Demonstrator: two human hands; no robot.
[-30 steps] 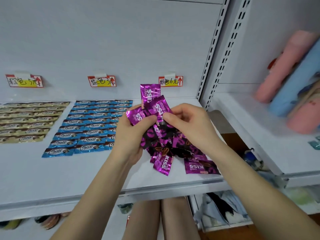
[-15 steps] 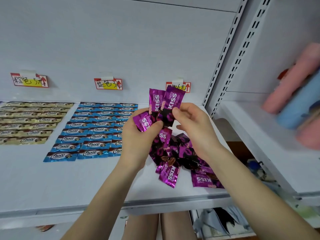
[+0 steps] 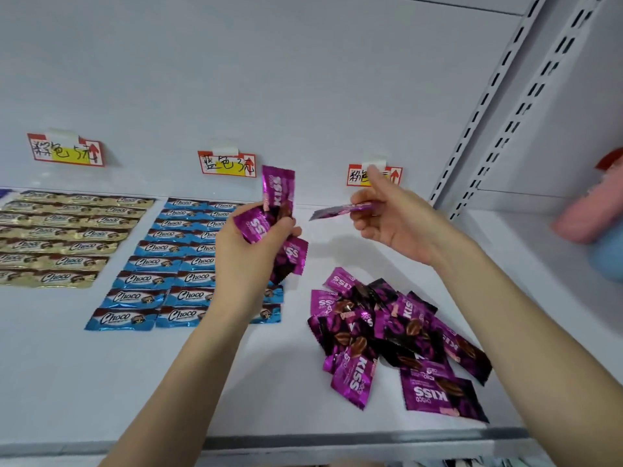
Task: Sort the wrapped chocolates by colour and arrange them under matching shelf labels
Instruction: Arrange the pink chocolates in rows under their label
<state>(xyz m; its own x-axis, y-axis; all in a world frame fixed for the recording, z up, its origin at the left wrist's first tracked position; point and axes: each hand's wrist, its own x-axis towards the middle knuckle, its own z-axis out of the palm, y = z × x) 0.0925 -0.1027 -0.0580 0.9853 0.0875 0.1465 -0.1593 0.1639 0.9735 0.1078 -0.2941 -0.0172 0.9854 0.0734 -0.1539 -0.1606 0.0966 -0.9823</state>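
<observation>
Right hand [image 3: 394, 224] pinches one purple foil-wrapped chocolate [image 3: 340, 210] by its right end, level above the white shelf [image 3: 101, 382] below the far right label [image 3: 354, 176]; left hand [image 3: 246, 257] grip clamped on a fan of purple wrappers [image 3: 278, 193]; judged light, crinkly, slick, best taken by the flat end seam.

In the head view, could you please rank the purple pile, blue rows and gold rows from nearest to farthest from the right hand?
1. Purple pile, just below the right hand.
2. Blue rows, left of centre.
3. Gold rows, far left.
</observation>
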